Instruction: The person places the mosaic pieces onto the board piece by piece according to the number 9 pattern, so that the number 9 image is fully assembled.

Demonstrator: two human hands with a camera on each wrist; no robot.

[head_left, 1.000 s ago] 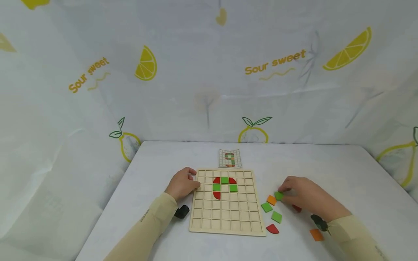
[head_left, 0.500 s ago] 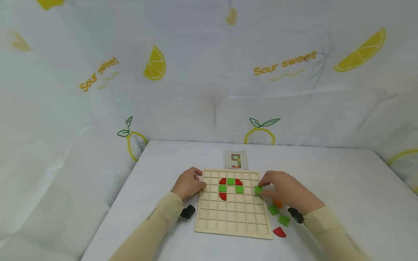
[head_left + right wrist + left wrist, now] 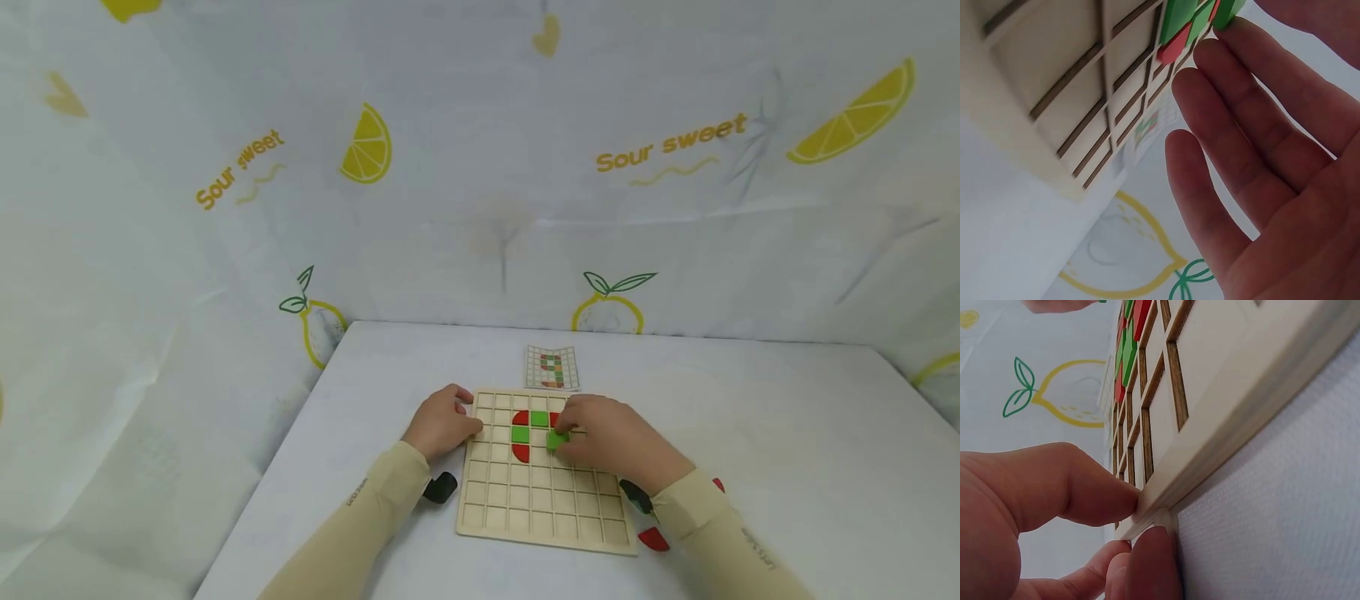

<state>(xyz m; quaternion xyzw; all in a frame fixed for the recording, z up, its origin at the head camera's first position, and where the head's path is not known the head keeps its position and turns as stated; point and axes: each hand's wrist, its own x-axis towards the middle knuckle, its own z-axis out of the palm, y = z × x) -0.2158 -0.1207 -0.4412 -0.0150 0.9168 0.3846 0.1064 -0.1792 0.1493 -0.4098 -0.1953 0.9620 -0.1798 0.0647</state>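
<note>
A pale wooden grid board (image 3: 498,496) lies flat on the white table. My left hand (image 3: 441,423) holds its left edge; in the left wrist view the thumb (image 3: 1094,490) presses the rim, with fingertips against the edge below. Over the board's upper right part, my right hand (image 3: 611,440) pinches a green square tile (image 3: 555,440) between thumb and index finger. The other right fingers (image 3: 1194,100) are extended beside the board. Red quarter-round tiles (image 3: 521,453) and green squares (image 3: 539,419) sit in the cells; the right hand partly covers some of them.
Behind the board lies a printed pattern card (image 3: 552,379). A red quarter-round tile (image 3: 654,540) rests to the board's right, and another red piece (image 3: 718,485) shows past the right sleeve. Dark wrist devices (image 3: 440,487) sit at both wrists. A lemon-print sheet (image 3: 465,167) rises behind.
My right hand has carried the green tile leftward from the loose tiles on the table to above the board. The left hand stays at the board's edge. The head view has shifted slightly.
</note>
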